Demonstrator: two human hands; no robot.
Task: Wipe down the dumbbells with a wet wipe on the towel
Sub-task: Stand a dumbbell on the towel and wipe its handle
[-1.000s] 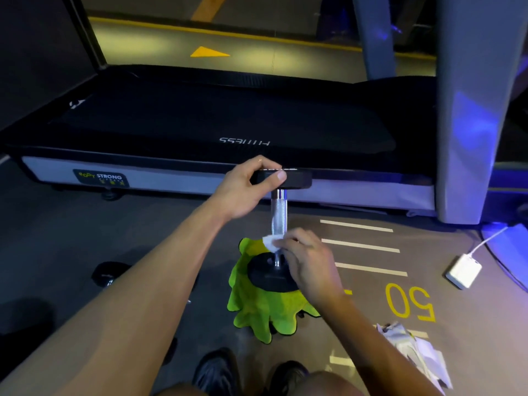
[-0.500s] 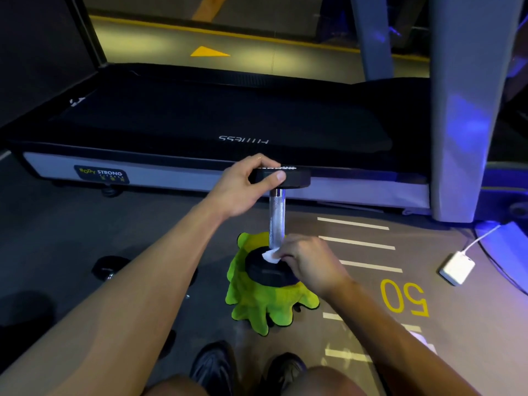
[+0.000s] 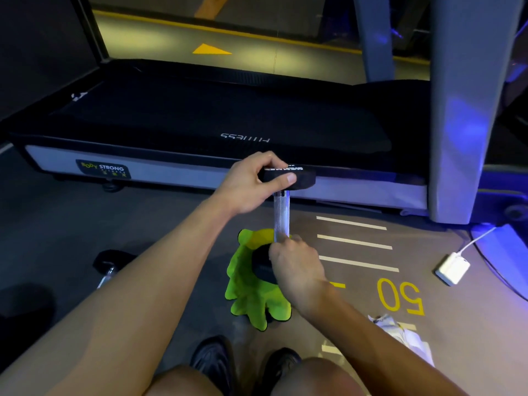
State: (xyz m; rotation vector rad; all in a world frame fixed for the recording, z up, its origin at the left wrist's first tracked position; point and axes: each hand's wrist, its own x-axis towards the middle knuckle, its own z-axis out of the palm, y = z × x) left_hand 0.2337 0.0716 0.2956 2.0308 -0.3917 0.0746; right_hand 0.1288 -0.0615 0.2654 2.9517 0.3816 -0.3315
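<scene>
A dumbbell (image 3: 281, 215) stands upright on a bright green towel (image 3: 251, 298) on the floor, its silver handle vertical between two black heads. My left hand (image 3: 251, 184) grips the top head. My right hand (image 3: 297, 267) is curled around the bottom of the handle, just above the lower head (image 3: 261, 267). The wet wipe is hidden under those fingers in this frame.
A second dumbbell (image 3: 107, 270) lies on the floor at the left. A treadmill (image 3: 200, 115) runs across the back, with its grey upright (image 3: 468, 110) at the right. A white charger block (image 3: 453, 268) and crumpled wipes (image 3: 400, 335) lie at the right. My shoes (image 3: 217, 364) are at the bottom.
My right hand slid down the handle with the white wipe and closed over it, so the wipe no longer shows. My left hand kept its hold on the top head.
</scene>
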